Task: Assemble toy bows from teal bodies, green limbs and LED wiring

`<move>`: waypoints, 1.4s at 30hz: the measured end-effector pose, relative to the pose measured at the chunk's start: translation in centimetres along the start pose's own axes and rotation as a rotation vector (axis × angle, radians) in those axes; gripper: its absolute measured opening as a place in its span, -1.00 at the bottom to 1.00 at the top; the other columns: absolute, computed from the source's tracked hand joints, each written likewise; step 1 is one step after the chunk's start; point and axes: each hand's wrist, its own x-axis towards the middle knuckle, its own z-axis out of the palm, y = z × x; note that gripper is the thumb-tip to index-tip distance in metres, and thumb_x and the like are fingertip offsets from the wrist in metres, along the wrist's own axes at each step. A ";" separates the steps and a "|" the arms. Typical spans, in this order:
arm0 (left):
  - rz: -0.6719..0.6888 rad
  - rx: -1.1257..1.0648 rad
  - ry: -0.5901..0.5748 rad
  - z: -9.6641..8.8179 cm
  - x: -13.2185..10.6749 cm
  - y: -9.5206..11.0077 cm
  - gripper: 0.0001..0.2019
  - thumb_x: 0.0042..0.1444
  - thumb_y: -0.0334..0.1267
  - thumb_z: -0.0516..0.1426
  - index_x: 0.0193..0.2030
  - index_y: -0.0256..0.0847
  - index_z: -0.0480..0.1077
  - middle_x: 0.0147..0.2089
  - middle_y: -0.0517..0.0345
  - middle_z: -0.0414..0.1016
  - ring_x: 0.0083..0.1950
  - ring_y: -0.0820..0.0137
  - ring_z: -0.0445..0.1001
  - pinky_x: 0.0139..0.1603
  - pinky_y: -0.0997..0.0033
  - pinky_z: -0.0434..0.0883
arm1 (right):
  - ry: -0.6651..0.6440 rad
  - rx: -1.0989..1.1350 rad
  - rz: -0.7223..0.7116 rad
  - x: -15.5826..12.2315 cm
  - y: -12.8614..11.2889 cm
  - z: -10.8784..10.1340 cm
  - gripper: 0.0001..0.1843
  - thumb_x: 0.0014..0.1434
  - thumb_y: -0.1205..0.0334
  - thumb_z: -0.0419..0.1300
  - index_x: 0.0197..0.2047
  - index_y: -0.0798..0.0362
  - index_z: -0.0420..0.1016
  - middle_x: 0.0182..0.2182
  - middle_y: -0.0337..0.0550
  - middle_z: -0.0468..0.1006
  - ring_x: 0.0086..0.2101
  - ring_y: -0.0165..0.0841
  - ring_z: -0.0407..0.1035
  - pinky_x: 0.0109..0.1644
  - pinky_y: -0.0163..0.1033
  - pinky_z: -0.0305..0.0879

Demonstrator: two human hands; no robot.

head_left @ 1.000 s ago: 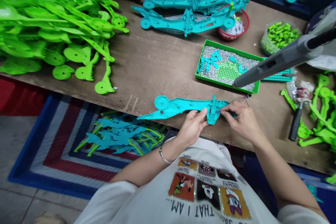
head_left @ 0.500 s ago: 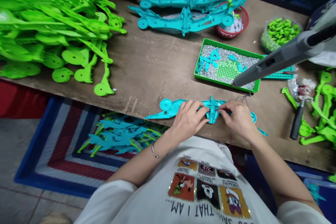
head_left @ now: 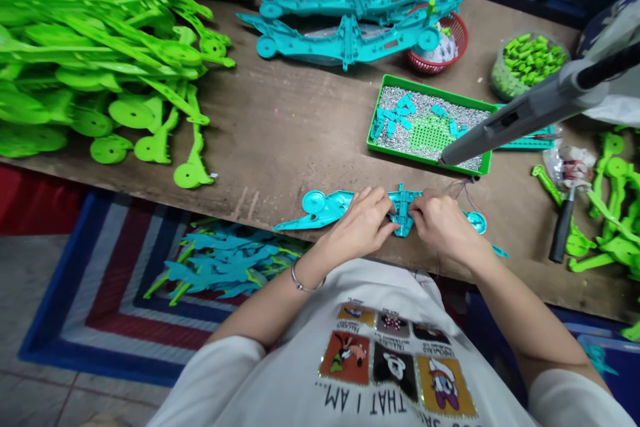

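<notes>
A long teal plastic toy part [head_left: 325,205] lies flat on the wooden table [head_left: 300,127] near its front edge. My left hand [head_left: 360,227] presses down on the part just left of its raised middle section, fingers curled over it. My right hand [head_left: 443,227] grips the same part just right of the middle, fingers closed on it. Thin coloured wires [head_left: 463,188] run from under my right hand. The part's round right end [head_left: 477,221] sticks out past my right hand.
A green tray [head_left: 430,83] of small screws and teal clips sits behind my hands, with a grey powered screwdriver [head_left: 520,117] hanging over it. Assembled teal parts [head_left: 345,20], a red basket [head_left: 453,57], a tub of green pegs [head_left: 530,60], a hammer [head_left: 563,230] and green parts [head_left: 100,53] surround it.
The teal part went from being held tilted at the edge to lying flat. My left hand slid onto its top and both hands closed in on the middle section.
</notes>
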 end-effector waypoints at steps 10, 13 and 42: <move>-0.186 0.083 0.109 1.8 0.9 0.8 -0.84 0.42 -0.33 -0.02 -0.14 -0.24 0.36 -0.09 -0.03 0.46 -0.04 0.18 0.42 0.01 0.14 0.35 | 0.124 0.335 -0.022 -0.6 2.1 0.5 -0.78 0.15 0.36 0.22 -0.12 0.07 0.58 -0.31 -0.10 0.66 -0.38 -0.32 0.49 -0.26 -0.27 0.25; -0.166 0.138 0.159 2.5 0.7 0.7 -0.84 0.41 -0.35 -0.04 -0.17 -0.22 0.33 -0.13 -0.02 0.44 -0.06 0.17 0.42 -0.01 0.14 0.37 | 0.140 0.398 -0.044 -0.6 2.0 0.6 -0.79 0.13 0.38 0.21 -0.14 0.05 0.56 -0.38 -0.17 0.63 -0.43 -0.35 0.47 -0.29 -0.28 0.25; -0.018 -0.216 0.458 0.7 -1.5 -2.4 -0.90 0.30 -0.45 0.04 -0.19 -0.17 0.30 0.03 -0.08 0.48 0.15 0.24 0.51 0.14 0.17 0.47 | 0.283 0.138 0.055 -0.1 2.6 1.9 -0.48 0.07 0.19 0.19 0.12 0.09 0.41 -0.01 0.15 0.44 0.05 0.08 0.28 0.15 0.18 0.23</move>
